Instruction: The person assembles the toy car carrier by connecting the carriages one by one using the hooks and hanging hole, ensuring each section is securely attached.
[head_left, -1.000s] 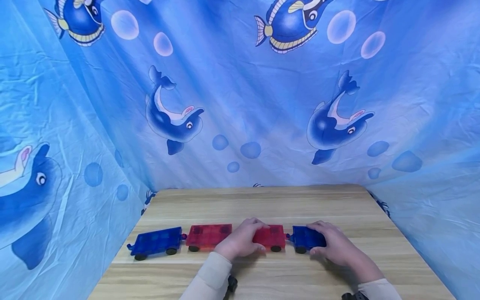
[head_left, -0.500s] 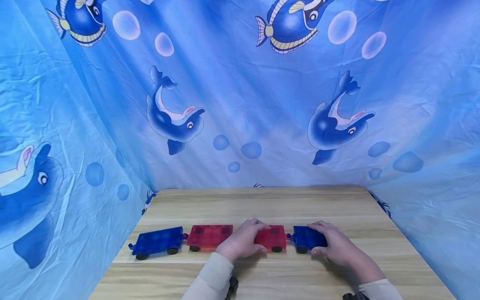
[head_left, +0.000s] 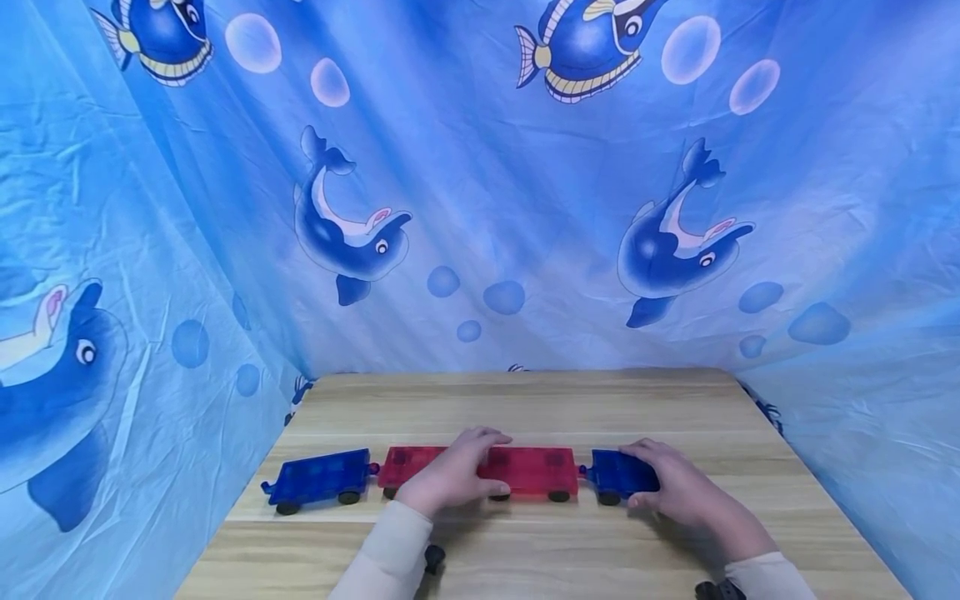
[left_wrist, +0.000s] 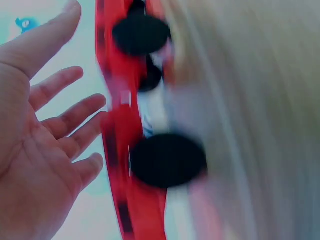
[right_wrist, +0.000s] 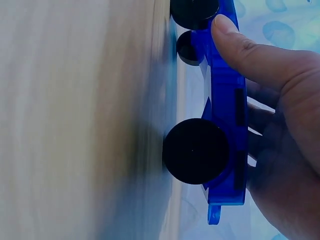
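Several wheeled toy train cars stand in a row on the table, blue at both ends and red between. My right hand (head_left: 678, 487) holds the right blue car (head_left: 617, 473) by its sides; in the right wrist view the thumb lies along the body of this blue car (right_wrist: 227, 100). Over the joint between the left red car (head_left: 405, 467) and the right red car (head_left: 532, 469) hovers my left hand (head_left: 453, 475). In the left wrist view its spread fingers hold nothing, close beside a blurred red car (left_wrist: 142, 205). At the far left stands the other blue car (head_left: 318, 477).
The wooden table (head_left: 517, 408) ends at a blue cloth backdrop (head_left: 480, 208) printed with dolphins and fish, which also hangs at the left and right. Black wrist cameras sit under both sleeves.
My left hand has let go of the right red car and moved left, uncovering more of it. My right hand stays on the blue car.
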